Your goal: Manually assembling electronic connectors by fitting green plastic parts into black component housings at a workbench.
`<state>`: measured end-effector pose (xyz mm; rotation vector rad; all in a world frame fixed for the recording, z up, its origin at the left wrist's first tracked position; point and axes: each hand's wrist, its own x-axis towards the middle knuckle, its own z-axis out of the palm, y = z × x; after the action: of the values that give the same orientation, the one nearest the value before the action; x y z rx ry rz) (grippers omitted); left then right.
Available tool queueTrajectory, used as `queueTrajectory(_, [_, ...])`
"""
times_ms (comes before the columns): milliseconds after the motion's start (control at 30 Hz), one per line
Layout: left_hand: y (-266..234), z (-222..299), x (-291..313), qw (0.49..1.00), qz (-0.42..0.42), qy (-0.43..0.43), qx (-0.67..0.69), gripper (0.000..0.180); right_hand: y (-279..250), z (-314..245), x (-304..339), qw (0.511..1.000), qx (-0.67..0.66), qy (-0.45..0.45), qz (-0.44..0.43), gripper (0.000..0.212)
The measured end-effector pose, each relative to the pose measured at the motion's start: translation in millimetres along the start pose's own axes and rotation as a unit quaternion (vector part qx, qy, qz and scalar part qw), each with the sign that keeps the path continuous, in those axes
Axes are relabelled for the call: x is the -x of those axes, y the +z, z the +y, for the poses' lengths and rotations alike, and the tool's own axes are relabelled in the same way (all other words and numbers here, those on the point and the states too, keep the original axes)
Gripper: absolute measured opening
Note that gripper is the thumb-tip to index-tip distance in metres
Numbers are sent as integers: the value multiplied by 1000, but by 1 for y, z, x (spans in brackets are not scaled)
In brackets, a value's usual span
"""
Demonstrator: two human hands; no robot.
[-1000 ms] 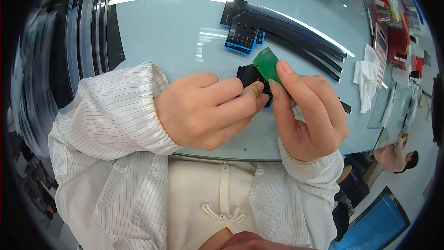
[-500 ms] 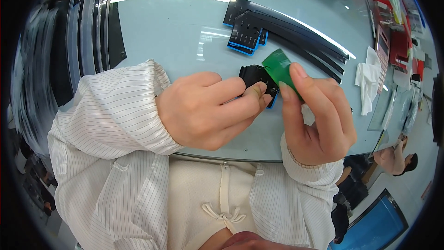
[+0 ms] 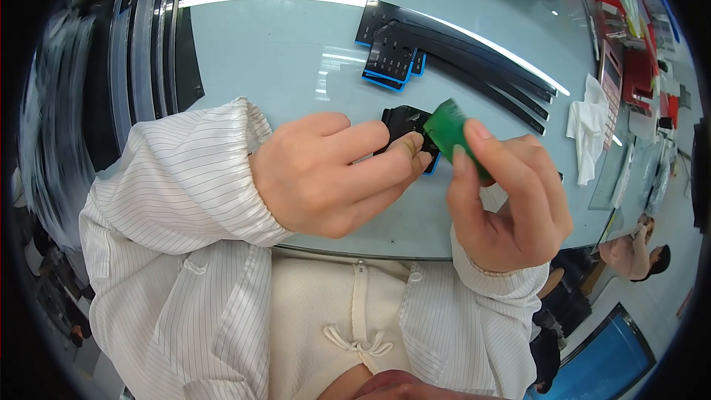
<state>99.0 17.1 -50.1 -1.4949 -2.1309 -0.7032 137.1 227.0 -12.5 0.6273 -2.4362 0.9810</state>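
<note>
Just in front of me lies a small black panel with a blue edge, its near part covered by my fingers. My left hand is closed on this panel, with the thumb and fingertips pinched at its surface. Between the thumb and fingers of my right hand is a bendy strip of translucent green film. The strip tilts up toward the panel's right end. Whether its tip touches the panel I cannot tell.
Beyond my hands, several long black strip panels with blue edges lie fanned on the glass table. More long dark panels are stacked at left. A white tissue and a pink calculator sit at right. Another person is farther right.
My right hand has drawn the green film slightly down and right, and the film now looks more curled. My left hand has barely shifted on the black panel.
</note>
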Motion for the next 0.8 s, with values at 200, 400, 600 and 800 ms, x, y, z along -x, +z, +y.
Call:
queueTrajectory(200, [-8,-6,-5,999,3,15,40,17,-11,5,-1,997,5,-18,75,38])
queueTrajectory(400, [-1,-5,-2,995,23,-14,98,21,-14,6,-1,996,6,-13,83,40])
queueTrajectory(600, [-8,-7,-6,995,-3,-11,103,20,-15,8,0,996,10,-24,87,39])
queueTrajectory(800, [-6,-5,-6,997,37,71,23,14,-20,6,2,996,15,-17,90,38])
